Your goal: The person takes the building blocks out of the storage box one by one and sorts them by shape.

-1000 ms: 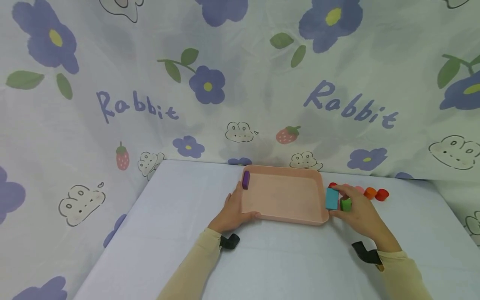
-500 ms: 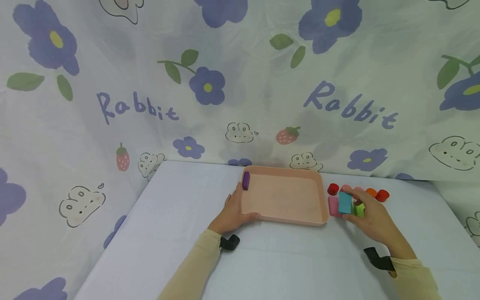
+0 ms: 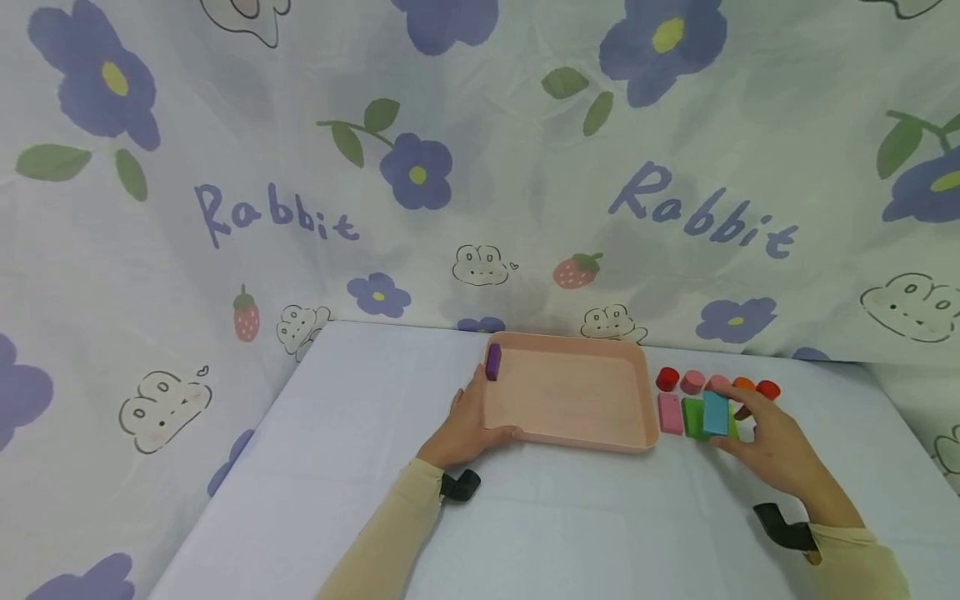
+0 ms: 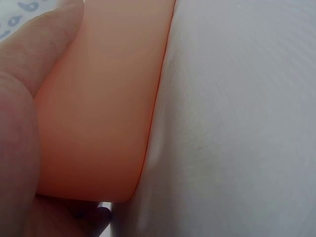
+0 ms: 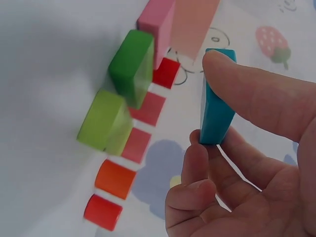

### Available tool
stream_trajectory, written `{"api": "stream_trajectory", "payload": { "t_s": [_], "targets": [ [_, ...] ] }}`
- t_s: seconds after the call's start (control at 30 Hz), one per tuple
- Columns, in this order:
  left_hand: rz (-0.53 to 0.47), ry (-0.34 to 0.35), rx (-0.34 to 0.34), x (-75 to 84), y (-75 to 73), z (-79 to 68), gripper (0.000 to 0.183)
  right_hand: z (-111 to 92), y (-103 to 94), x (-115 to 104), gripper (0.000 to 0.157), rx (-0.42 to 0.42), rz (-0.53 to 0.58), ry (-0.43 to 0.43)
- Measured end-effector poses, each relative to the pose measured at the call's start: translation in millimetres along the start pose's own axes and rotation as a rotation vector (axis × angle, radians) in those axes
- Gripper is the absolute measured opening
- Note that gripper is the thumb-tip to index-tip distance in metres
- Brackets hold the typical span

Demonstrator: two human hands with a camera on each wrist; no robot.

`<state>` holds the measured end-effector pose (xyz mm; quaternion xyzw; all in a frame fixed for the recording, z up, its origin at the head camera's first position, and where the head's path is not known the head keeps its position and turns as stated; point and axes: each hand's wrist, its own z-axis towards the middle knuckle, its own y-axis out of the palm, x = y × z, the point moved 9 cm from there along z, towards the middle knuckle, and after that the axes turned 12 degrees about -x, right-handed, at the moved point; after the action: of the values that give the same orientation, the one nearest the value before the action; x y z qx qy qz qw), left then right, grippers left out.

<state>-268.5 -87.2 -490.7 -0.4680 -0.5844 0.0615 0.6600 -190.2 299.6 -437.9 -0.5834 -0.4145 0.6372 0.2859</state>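
Note:
My right hand (image 3: 776, 443) pinches a blue rectangular block (image 3: 716, 413) between thumb and fingertips, over the green blocks at the right. In the right wrist view the block stands on end between the thumb and fingers. Below it are a dark green block (image 5: 132, 66) and a light green block (image 5: 104, 121), partly covered in the head view. A pink rectangular block (image 3: 671, 414) lies between these and the tray. My left hand (image 3: 467, 425) grips the near left corner of a peach tray (image 3: 577, 442), thumb along its front wall. A purple block (image 3: 492, 362) stands inside, against the left wall.
Behind the rectangular blocks runs a row of short cylinders: a red cylinder (image 3: 667, 379), pink ones, an orange cylinder (image 3: 743, 384) and another red cylinder (image 3: 768, 390) at the right end. A patterned cloth (image 3: 420, 242) hangs along the table's back edge.
My right hand has carried the blue block rightward, from the tray's right edge to over the green blocks, uncovering the pink block. The left hand and tray stay put.

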Motion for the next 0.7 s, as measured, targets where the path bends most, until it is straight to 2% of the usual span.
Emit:
{"api": "stream_trajectory", "payload": {
  "t_s": [0.17, 0.43, 0.7],
  "targets": [
    [-0.003, -0.009, -0.002, -0.4, 0.0, 0.2, 0.13, -2, 0.6, 11, 0.076, -0.038, 0.001, 0.052],
    [-0.019, -0.012, -0.002, 1.1, 0.1, -1.3, 0.127, -7, -2.6, 24, 0.073, -0.038, -0.023, 0.062],
    [-0.018, -0.021, 0.0, -0.2, 0.2, -2.5, 0.127, -6, -3.2, 44, 0.074, -0.089, -0.019, 0.124]
  ]
}}
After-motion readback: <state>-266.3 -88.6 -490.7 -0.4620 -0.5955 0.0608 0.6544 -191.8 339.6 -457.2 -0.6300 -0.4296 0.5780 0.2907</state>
